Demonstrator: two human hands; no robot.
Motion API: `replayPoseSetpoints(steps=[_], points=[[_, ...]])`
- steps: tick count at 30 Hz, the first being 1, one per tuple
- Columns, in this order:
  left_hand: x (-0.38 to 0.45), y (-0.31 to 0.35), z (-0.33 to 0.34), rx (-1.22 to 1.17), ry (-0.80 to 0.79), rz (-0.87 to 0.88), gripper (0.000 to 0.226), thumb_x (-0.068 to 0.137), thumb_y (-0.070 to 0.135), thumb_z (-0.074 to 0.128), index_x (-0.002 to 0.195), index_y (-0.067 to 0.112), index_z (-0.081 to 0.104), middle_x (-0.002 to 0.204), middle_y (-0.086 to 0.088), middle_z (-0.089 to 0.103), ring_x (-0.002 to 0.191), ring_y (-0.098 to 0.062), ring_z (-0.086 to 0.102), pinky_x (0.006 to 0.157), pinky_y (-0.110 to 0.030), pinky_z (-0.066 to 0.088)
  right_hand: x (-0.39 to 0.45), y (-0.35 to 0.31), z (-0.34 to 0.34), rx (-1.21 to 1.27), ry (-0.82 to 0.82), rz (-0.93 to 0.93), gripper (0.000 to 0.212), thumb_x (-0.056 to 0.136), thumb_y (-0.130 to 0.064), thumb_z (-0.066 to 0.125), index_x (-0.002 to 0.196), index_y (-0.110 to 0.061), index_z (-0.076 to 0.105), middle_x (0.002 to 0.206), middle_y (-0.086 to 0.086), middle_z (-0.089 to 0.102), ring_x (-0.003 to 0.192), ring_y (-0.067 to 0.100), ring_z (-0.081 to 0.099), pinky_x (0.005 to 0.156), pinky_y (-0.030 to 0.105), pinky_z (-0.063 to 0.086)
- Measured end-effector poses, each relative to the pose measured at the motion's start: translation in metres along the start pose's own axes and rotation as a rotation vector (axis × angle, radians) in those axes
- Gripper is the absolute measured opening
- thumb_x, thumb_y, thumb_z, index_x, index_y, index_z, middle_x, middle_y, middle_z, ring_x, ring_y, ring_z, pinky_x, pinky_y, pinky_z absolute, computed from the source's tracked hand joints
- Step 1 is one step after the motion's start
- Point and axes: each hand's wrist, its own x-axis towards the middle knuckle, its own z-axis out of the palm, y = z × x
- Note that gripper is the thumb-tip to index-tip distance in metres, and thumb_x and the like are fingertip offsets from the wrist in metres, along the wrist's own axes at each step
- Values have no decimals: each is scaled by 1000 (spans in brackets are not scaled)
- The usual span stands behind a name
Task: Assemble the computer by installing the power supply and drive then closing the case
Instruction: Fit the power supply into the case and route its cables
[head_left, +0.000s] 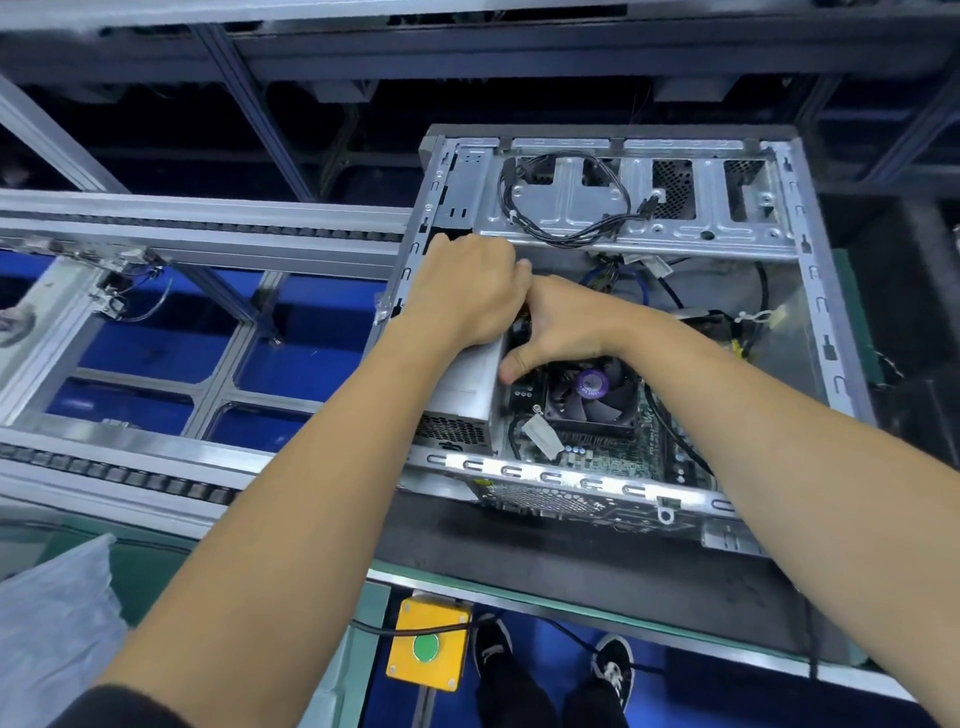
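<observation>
My left hand (470, 291) lies over the top of the grey metal power supply box (467, 387), fingers curled down over its far end, gripping it. The box sits inside the open silver steel computer case (810, 291), along the case's left wall, its perforated near face toward me, close to the case's front rail. My right hand (558, 325) reaches in from the right, just beside the left one and touching it at the knuckles. Its thumb presses the right side of the box, but the other fingers disappear behind the left hand, so I cannot tell whether they close on anything.

Right of the box sits the black square cooler fan with a purple round hub sticker (592, 389), mounted on the green motherboard (613, 452). At the far end of the case a loop of black cables (566, 208) rests on the bare silver drive cage plate (691, 228). The case lies on its side on a dark grey mat (545, 556).

To the left runs an aluminium conveyor frame (182, 234) over a blue floor. A yellow button box with a green round button (428, 644) hangs below the bench edge, and my black sneakers with white laces (613, 670) show beside it. A crumpled translucent plastic bag (52, 623) lies at the lower left.
</observation>
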Motion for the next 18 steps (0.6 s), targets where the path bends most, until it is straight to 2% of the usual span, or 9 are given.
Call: replayPoseSetpoints(steps=[7,11,14,16,18], points=[[-3,2,-5,-8,29,25,36,100,31,33,71,12,43,75,-5,45,75,-28,37,75,-37,23,-3,-3,0,-60,52,-27,87,58,-45,90,124,-4,52,118,8,62,108,24,57,95,41,46],[1,2,-5,-53,31,25,35,99,28,36,70,11,43,66,-2,41,72,-30,39,73,-36,24,-4,-1,0,-54,91,-26,84,59,-46,90,123,-6,52,117,6,62,107,22,58,94,41,46],[4,2,-6,-81,12,21,34,98,28,37,70,8,43,69,-6,43,73,-34,42,69,-36,25,-5,0,1,3,106,-22,83,60,-44,90,123,-7,50,119,2,59,110,20,57,94,35,45],[6,2,-8,-101,-5,16,34,97,28,38,71,8,44,73,-9,46,73,-35,45,66,-36,26,-7,-1,0,41,108,-18,86,59,-49,86,124,-8,48,120,1,58,111,19,56,93,31,44],[7,2,-8,-120,-12,6,34,96,27,39,69,9,43,74,-11,48,74,-36,47,64,-38,30,-8,-1,-1,52,110,-29,92,55,-57,80,125,-5,50,121,5,59,112,20,56,95,34,45]])
